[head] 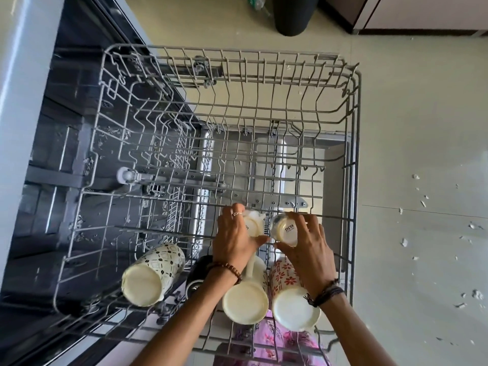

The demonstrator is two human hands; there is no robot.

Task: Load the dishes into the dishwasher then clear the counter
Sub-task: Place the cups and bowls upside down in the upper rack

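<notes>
The grey wire upper rack (352, 159) of the open dishwasher is pulled out below me. My left hand (233, 240) grips a small white cup (254, 225), upside down, over the rack's near middle. Right beside it, my right hand (307, 249) grips a second small cup (284, 229) with "SISTA" printed on its base. Nearer to me, several mugs stand upside down in the rack: a black-and-white patterned mug (153, 273), a plain white mug (247, 299), a red-flowered mug (290, 299) and a dark one (198, 273) partly hidden by my left wrist.
The dishwasher's dark tub (66, 133) opens to the left, with the lower rack and spray arm (277, 199) visible through the wires. A black cylindrical bin (295, 14) stands on the beige floor beyond. White crumbs (422, 204) litter the floor at right.
</notes>
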